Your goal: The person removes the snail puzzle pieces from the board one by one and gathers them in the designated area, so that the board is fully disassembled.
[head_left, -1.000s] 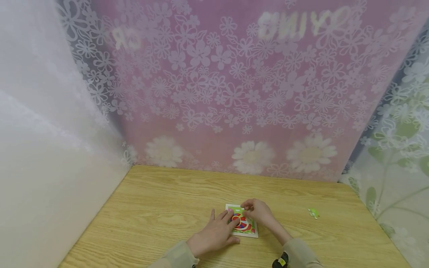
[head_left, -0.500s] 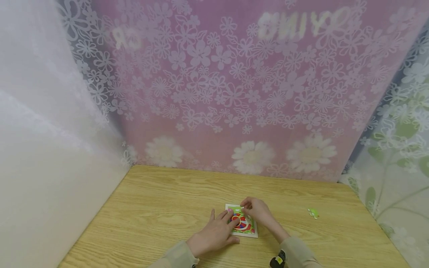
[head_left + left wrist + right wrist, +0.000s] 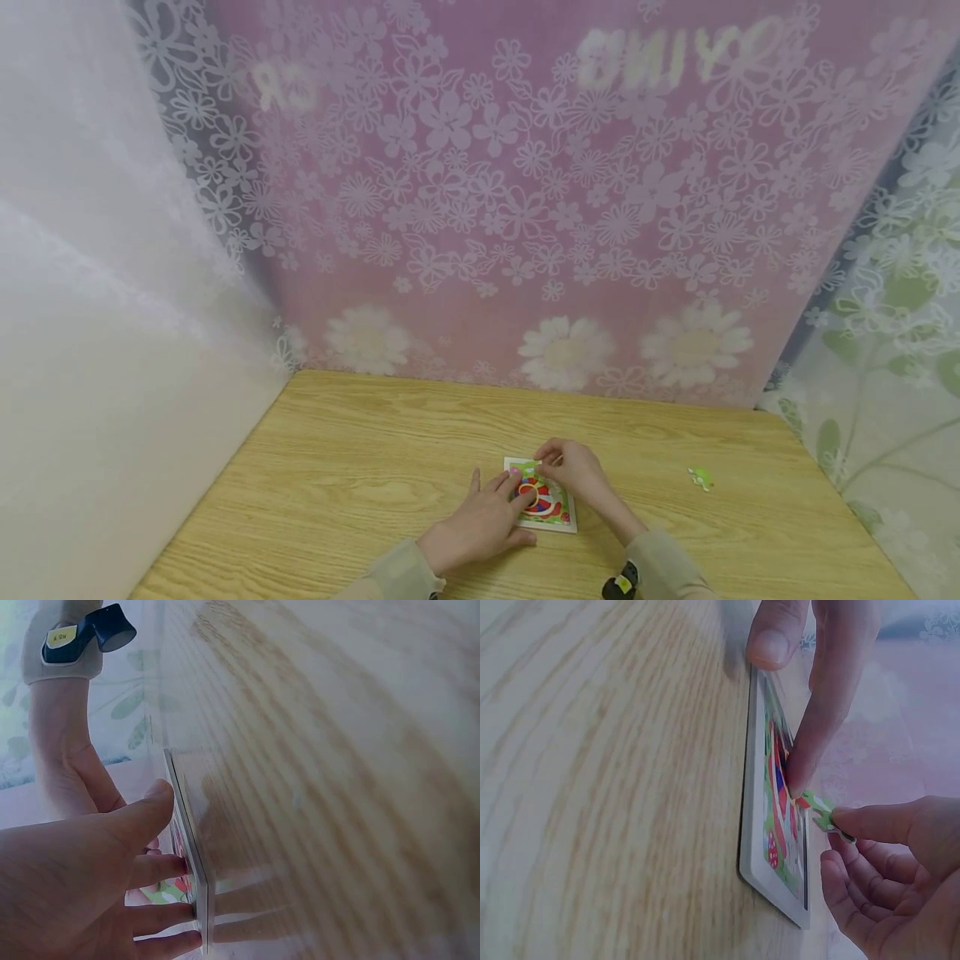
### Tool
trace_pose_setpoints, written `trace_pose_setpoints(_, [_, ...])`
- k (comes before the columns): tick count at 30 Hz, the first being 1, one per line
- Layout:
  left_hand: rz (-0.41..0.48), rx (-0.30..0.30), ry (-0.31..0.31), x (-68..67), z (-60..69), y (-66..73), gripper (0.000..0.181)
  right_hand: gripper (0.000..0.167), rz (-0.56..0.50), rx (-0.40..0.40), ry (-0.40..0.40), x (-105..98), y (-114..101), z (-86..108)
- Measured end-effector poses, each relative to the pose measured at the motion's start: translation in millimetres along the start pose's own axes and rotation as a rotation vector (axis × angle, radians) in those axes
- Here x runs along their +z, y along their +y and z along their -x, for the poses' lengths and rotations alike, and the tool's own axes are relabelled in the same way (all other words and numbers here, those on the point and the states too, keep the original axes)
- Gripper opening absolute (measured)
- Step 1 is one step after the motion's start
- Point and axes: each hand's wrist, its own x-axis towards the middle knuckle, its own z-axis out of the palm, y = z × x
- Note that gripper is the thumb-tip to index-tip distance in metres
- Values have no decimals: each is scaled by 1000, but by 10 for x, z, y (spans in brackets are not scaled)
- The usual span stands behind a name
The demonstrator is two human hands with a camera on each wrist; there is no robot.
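A small picture puzzle board (image 3: 558, 527) with a pale frame lies flat on the table; its picture has a red and blue spiral on green. My left hand (image 3: 480, 521) rests on the board's left part with fingers spread and straight, covering some of the picture. At the far edge, my right hand (image 3: 577, 468) pinches a small green puzzle piece (image 3: 823, 814) between thumb and fingers. In the right wrist view this piece is tilted just over the board, its reddish tip close to a left fingertip. Whether it touches the board I cannot tell.
Another green piece (image 3: 701, 478) lies on the wooden table (image 3: 360, 467) to the right of the board. A pink flowered curtain (image 3: 487, 208) hangs behind the table, with pale curtains at both sides. Each sleeve has a wrist camera.
My right hand has shifted slightly left along the board's far edge, bringing the green puzzle piece with it. My left hand has stayed in place.
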Motion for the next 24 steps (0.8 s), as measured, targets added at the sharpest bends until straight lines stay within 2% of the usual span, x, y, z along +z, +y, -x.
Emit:
trace_pose_setpoints(11, [-16, -14, -9, -12, -6, 10, 69, 11, -62, 6, 36, -82, 29, 4])
trace_pose_setpoints(19, [-5, -23, -23, -29, -11, 20, 69, 13, -234, 28, 39, -163, 133, 4])
trace_pose_setpoints(24, [3, -28, -23, -19, -19, 16, 69, 15, -292, 47, 47, -229, 211, 7])
